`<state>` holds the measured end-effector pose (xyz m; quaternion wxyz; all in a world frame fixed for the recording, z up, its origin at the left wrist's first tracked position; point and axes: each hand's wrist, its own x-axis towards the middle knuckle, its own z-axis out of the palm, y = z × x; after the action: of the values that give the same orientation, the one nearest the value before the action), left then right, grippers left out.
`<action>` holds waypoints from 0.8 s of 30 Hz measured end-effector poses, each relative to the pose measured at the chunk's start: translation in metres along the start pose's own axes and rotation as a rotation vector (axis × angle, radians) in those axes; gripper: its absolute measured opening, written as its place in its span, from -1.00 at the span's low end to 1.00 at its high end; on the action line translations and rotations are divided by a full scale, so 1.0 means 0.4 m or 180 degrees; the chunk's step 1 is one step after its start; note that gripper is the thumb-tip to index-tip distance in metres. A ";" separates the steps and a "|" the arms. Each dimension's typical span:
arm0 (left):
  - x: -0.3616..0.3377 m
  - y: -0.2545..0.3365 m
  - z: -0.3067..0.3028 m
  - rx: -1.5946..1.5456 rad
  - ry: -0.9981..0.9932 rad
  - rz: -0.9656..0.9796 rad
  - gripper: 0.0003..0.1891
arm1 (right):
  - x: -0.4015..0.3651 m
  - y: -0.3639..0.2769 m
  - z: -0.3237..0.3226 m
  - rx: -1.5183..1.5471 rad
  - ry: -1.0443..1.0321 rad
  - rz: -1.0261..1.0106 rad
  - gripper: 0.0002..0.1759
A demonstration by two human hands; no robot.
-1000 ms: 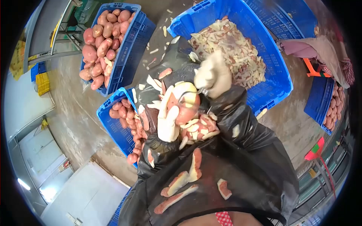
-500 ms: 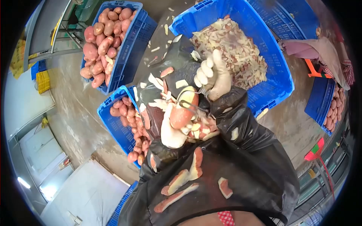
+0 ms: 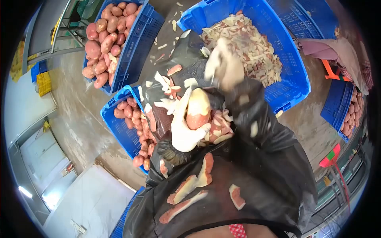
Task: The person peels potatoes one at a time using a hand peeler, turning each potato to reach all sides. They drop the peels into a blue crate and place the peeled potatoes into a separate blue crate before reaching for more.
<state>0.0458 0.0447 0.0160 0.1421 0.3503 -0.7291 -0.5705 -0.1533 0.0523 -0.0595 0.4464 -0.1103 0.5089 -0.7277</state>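
Observation:
My left hand (image 3: 184, 133), in a white glove, grips a partly peeled potato (image 3: 198, 109); its upper part is pale and its lower part still red-skinned. My right hand (image 3: 224, 65), also gloved, is raised up and to the right of the potato, smeared by motion. Its fingers look curled, and the peeler seen earlier cannot be made out clearly. Peel strips (image 3: 168, 87) lie on the black plastic left of the potato, and more peel (image 3: 220, 127) is heaped just right of it. Further strips (image 3: 184, 190) rest on my black apron (image 3: 254, 174).
A large blue crate (image 3: 295, 71) of peelings stands at the upper right. Blue crates of red potatoes stand at the upper left (image 3: 139, 43), left of my hands (image 3: 119, 131) and far right (image 3: 333, 101). Peel scraps dot the wet floor (image 3: 75, 123).
My right hand has lifted up and away from the potato, taking the peeler off it. The potato stands more upright in my left hand and shows more pale flesh.

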 end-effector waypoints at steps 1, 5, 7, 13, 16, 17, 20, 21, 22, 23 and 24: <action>-0.001 -0.005 0.001 -0.0010 0.0016 0.0040 -0.09 | 0.053 0.028 -0.043 0.0844 0.0278 0.0397 -0.62; -0.015 -0.024 -0.007 -0.0074 0.0020 0.0149 -0.14 | -0.091 -0.074 0.075 0.1490 -0.0970 0.0644 -0.60; -0.002 -0.035 -0.023 0.0209 -0.0065 0.0297 -0.15 | -0.007 -0.008 0.037 0.1449 -0.0014 0.0668 -0.61; 0.023 0.031 -0.005 -0.1785 0.0029 -0.0747 -0.22 | -0.089 -0.057 0.084 0.1640 -0.0282 0.0430 -0.59; 0.043 0.026 -0.006 -0.1128 -0.0091 -0.0342 -0.24 | 0.031 0.024 -0.037 0.2630 -0.0035 0.0425 -0.57; 0.048 0.033 -0.011 -0.1122 -0.0086 -0.0308 -0.24 | 0.045 0.030 -0.070 0.3145 -0.0549 0.0235 -0.56; 0.051 0.058 -0.010 -0.0816 -0.0089 -0.0173 -0.27 | -0.060 -0.020 0.031 0.2116 -0.0266 0.0405 -0.53; 0.042 0.024 -0.016 -0.0923 -0.0011 -0.0281 -0.24 | -0.035 0.009 0.015 0.1018 0.0284 0.0420 -0.54; 0.038 0.030 -0.017 -0.1390 0.0070 -0.0532 -0.22 | 0.010 -0.008 -0.007 0.2183 0.0781 0.0443 -0.55; 0.038 0.037 -0.019 -0.1860 0.0160 -0.0756 -0.20 | 0.045 0.012 -0.068 0.2644 0.0592 0.0255 -0.57; 0.035 0.019 -0.020 -0.1893 0.0076 -0.0551 -0.19 | 0.006 -0.024 -0.034 0.2621 0.0310 0.0241 -0.55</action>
<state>0.0382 0.0302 0.0228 0.1978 0.3608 -0.4959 -0.7647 -0.1682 0.0600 -0.0582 0.4551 0.1308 0.1995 -0.8579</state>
